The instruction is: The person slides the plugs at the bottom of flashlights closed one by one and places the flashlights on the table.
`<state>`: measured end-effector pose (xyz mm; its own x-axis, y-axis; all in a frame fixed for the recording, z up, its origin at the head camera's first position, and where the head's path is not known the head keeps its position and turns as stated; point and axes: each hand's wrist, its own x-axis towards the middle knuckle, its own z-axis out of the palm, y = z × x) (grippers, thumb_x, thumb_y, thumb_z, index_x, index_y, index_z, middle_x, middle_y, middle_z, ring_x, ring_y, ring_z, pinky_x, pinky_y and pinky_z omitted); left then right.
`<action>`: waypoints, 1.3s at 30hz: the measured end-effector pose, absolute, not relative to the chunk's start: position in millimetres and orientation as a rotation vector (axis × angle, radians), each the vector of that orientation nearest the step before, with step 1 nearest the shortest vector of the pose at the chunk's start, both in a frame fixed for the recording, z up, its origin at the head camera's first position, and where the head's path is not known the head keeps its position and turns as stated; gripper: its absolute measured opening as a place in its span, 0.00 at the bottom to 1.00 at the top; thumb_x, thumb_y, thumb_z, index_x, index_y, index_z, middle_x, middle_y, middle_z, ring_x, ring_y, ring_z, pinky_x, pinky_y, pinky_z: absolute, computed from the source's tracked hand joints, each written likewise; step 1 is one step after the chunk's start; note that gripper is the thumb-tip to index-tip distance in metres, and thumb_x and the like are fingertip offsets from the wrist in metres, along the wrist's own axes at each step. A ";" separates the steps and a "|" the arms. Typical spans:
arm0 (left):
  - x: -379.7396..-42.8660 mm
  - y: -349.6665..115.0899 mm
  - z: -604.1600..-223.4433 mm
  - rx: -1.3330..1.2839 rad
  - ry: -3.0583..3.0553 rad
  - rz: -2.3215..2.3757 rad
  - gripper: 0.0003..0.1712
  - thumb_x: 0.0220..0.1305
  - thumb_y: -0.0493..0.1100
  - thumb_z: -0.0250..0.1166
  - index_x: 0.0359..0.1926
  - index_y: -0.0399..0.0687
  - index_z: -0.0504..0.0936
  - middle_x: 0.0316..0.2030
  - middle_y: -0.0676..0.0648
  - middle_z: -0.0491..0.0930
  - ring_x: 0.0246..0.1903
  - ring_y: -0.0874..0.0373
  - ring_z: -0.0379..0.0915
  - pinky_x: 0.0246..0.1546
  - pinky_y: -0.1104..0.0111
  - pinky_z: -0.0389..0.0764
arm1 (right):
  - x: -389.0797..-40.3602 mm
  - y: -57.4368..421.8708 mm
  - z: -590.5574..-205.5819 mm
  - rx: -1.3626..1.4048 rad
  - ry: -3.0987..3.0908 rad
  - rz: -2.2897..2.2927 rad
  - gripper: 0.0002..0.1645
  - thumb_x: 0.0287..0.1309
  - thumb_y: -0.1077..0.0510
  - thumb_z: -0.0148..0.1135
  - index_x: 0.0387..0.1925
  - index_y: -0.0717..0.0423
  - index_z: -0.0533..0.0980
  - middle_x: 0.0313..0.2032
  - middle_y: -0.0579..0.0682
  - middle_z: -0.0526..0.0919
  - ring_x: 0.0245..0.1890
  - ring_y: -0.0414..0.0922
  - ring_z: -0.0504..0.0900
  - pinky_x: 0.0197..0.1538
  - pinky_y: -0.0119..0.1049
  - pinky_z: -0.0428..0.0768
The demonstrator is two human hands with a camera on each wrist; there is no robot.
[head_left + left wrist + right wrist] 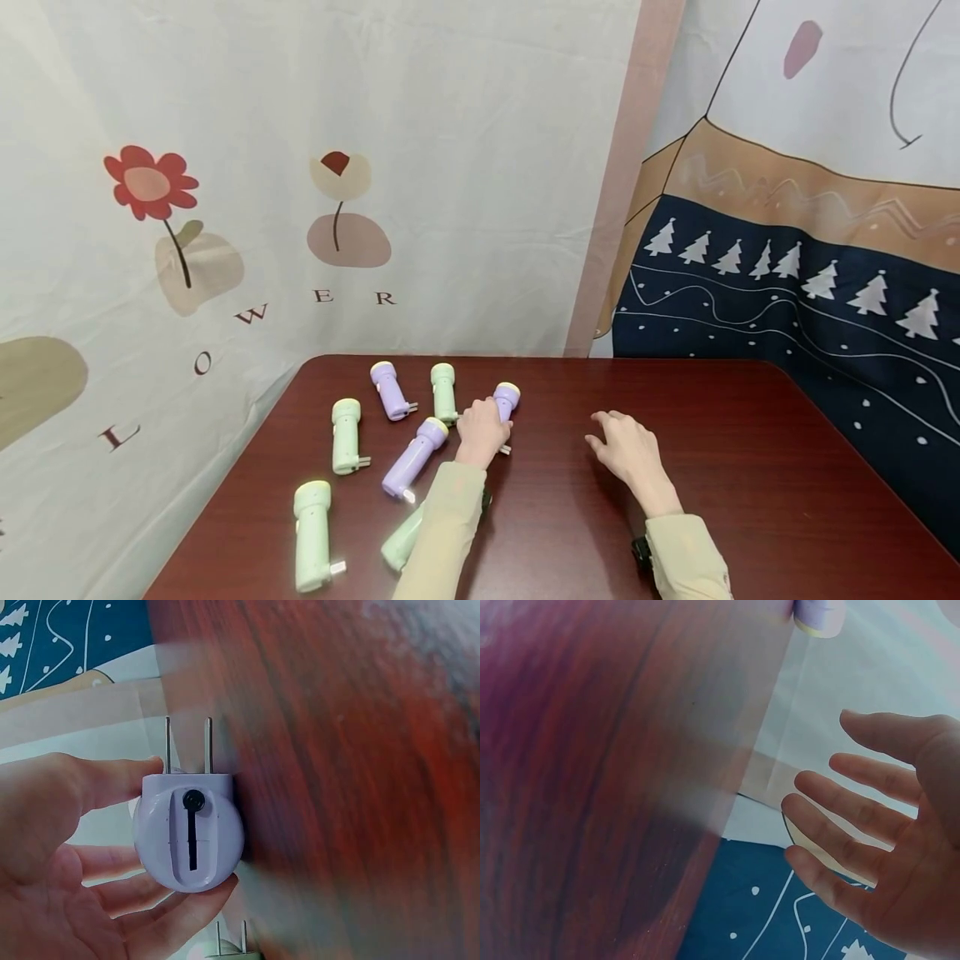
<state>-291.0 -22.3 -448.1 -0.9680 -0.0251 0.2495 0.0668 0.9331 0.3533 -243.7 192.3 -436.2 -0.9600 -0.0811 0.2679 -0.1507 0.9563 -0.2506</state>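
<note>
Our left hand (482, 432) grips a purple flashlight (219, 840), its handle seemingly half hidden; our right hand (628, 450), fingers loose, has room.

A pale backdrop (487, 167) printed with a red flower (147, 184) hangs beside a navy panel (877, 354) of white trees (921, 317) behind a reddish-brown table (780, 458).

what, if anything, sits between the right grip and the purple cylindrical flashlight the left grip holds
Nothing visible stands between the right grip and the purple cylindrical flashlight across the dark red tabletop; the left grip just covers part of its body.
</note>
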 end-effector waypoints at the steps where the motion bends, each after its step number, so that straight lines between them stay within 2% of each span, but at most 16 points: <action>1: -291.0 -22.5 -448.0 -0.030 -2.837 -0.535 0.20 0.46 0.49 0.70 0.34 0.38 0.78 0.29 0.39 0.80 0.29 0.42 0.79 0.24 0.55 0.75 | -243.6 192.3 -436.0 0.172 -2.852 0.394 0.21 0.49 0.52 0.64 0.46 0.55 0.77 0.44 0.57 0.81 0.37 0.54 0.81 0.32 0.49 0.77; 8: -290.9 -23.8 -447.3 -0.001 -2.818 -0.617 0.18 0.43 0.48 0.71 0.29 0.39 0.78 0.26 0.39 0.80 0.29 0.41 0.79 0.23 0.55 0.74 | -241.9 191.0 -433.6 0.190 -2.821 0.400 0.21 0.49 0.52 0.65 0.46 0.55 0.77 0.43 0.56 0.82 0.35 0.52 0.81 0.31 0.47 0.77; 19: -288.4 -25.5 -449.4 0.025 -2.774 -0.770 0.17 0.44 0.46 0.71 0.27 0.37 0.77 0.24 0.39 0.79 0.26 0.42 0.78 0.24 0.57 0.75 | -234.2 182.9 -430.0 0.287 -2.741 0.370 0.20 0.47 0.52 0.67 0.44 0.54 0.79 0.41 0.54 0.83 0.38 0.51 0.81 0.33 0.44 0.78; 29: -279.8 -23.9 -449.9 0.042 -2.681 -0.921 0.18 0.44 0.47 0.70 0.26 0.37 0.75 0.22 0.39 0.79 0.23 0.44 0.77 0.22 0.60 0.74 | -230.8 170.3 -432.6 0.405 -2.626 0.328 0.18 0.44 0.52 0.70 0.40 0.52 0.80 0.36 0.49 0.83 0.34 0.47 0.81 0.29 0.38 0.77; 34: -278.5 -20.8 -449.7 0.047 -2.641 -0.988 0.18 0.45 0.47 0.70 0.28 0.36 0.76 0.22 0.39 0.79 0.22 0.47 0.76 0.22 0.62 0.73 | -230.0 164.1 -431.8 0.439 -2.621 0.318 0.18 0.43 0.52 0.70 0.39 0.52 0.80 0.35 0.49 0.83 0.34 0.47 0.80 0.31 0.38 0.77; 39: -276.3 -15.7 -444.6 0.083 -2.639 -1.066 0.20 0.46 0.48 0.68 0.35 0.36 0.77 0.25 0.38 0.80 0.25 0.47 0.77 0.24 0.62 0.74 | -230.0 158.6 -432.2 0.479 -2.603 0.318 0.18 0.43 0.51 0.70 0.38 0.52 0.81 0.35 0.48 0.83 0.34 0.46 0.80 0.32 0.39 0.78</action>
